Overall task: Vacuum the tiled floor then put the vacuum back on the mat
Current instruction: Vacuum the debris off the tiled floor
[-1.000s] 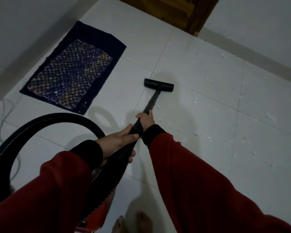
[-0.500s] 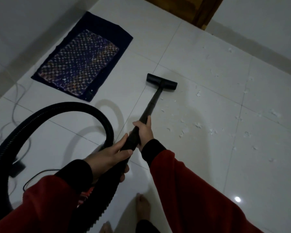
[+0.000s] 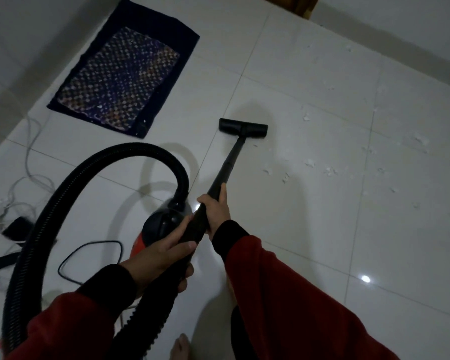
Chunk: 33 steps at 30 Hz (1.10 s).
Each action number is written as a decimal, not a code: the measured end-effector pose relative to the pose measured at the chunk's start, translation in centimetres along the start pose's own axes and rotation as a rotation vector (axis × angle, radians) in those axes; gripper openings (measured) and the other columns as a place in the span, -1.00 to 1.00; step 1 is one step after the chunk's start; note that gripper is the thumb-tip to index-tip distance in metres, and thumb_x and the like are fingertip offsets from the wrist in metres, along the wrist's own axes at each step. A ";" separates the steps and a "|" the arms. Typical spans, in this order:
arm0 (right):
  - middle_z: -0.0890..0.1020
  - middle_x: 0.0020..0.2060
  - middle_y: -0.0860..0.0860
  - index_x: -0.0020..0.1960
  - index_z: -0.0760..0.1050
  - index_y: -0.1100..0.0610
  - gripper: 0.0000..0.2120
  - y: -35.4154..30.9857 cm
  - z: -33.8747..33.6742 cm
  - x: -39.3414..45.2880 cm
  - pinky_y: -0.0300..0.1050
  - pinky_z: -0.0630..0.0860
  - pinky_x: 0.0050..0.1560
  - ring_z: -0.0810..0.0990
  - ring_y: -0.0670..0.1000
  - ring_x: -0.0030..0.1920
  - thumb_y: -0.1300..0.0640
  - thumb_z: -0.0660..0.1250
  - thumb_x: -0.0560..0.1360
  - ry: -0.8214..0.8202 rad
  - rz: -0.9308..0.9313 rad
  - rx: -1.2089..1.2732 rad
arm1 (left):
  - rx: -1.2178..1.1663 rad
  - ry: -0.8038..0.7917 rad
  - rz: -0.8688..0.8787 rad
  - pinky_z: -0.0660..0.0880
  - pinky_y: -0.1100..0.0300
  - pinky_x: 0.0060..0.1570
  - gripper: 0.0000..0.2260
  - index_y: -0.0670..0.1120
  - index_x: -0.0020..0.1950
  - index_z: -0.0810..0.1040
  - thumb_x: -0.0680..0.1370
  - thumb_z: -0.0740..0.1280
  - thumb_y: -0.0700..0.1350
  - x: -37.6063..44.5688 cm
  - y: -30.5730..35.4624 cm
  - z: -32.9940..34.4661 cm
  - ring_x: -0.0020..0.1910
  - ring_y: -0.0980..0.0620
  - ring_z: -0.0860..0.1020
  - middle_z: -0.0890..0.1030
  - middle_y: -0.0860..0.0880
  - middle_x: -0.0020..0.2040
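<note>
I hold a black vacuum wand (image 3: 229,163) with both hands. My right hand (image 3: 216,210) grips it higher up the tube and my left hand (image 3: 161,252) grips the handle end where the ribbed hose (image 3: 63,193) joins. The black floor nozzle (image 3: 243,128) rests flat on the white tiled floor (image 3: 309,229). The red and black vacuum body (image 3: 161,224) sits on the floor just left of my hands. A dark blue patterned mat (image 3: 120,71) lies at the upper left. White paper scraps (image 3: 309,162) lie scattered to the right of the nozzle.
A black power cord (image 3: 89,258) loops on the floor left of the vacuum body. Grey cables (image 3: 29,162) and a plug strip lie along the left edge. A wall base runs along the upper right, with a wooden door frame (image 3: 304,6) at the top. My bare foot (image 3: 179,346) shows below.
The view has tilted down and right, bringing the vacuum body and cord into sight. The nozzle has been pulled back toward me, away from the scraps.
</note>
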State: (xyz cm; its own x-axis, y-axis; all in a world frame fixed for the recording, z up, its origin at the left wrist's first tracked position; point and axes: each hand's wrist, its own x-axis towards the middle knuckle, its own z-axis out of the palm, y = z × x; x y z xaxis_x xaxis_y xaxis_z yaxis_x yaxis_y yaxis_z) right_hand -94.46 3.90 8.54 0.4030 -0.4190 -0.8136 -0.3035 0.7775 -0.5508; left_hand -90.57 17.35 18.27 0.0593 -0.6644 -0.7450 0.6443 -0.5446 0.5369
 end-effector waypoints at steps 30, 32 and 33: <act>0.48 0.20 0.13 0.49 -0.11 -0.32 -0.17 12.1 6.6 -14.1 -0.05 0.59 -0.27 0.60 0.10 -0.10 0.18 0.29 0.46 0.101 0.094 0.109 | 0.136 -0.144 -0.212 0.45 0.19 -0.53 -0.56 0.56 0.02 0.41 0.34 0.41 0.05 -15.9 -6.0 -6.3 -0.52 -0.04 0.46 0.48 -0.13 -0.43; 0.50 0.06 0.09 0.48 -0.12 -0.33 -0.16 12.7 6.6 -14.9 -0.16 0.51 -0.41 0.59 0.05 -0.21 0.19 0.28 0.47 0.114 0.107 0.117 | 0.157 -0.171 -0.243 0.45 0.19 -0.53 -0.53 0.58 0.05 0.37 0.33 0.41 0.07 -16.5 -6.0 -6.9 -0.52 -0.06 0.47 0.48 -0.14 -0.42; 0.51 0.08 0.09 0.48 -0.13 -0.33 -0.16 12.9 6.5 -15.3 -0.18 0.49 -0.43 0.58 0.04 -0.23 0.20 0.28 0.46 0.120 0.114 0.115 | 0.168 -0.179 -0.254 0.46 0.20 -0.53 -0.52 0.58 0.09 0.34 0.36 0.36 0.05 -16.6 -6.1 -7.0 -0.52 -0.06 0.47 0.48 -0.14 -0.42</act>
State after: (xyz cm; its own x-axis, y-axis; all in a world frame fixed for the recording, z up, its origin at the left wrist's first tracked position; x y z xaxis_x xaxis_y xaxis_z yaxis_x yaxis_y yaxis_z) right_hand -98.91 23.36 15.13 0.2636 -0.3728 -0.8897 -0.2375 0.8688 -0.4344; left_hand -90.17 35.28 24.58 -0.2312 -0.5678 -0.7900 0.4863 -0.7708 0.4116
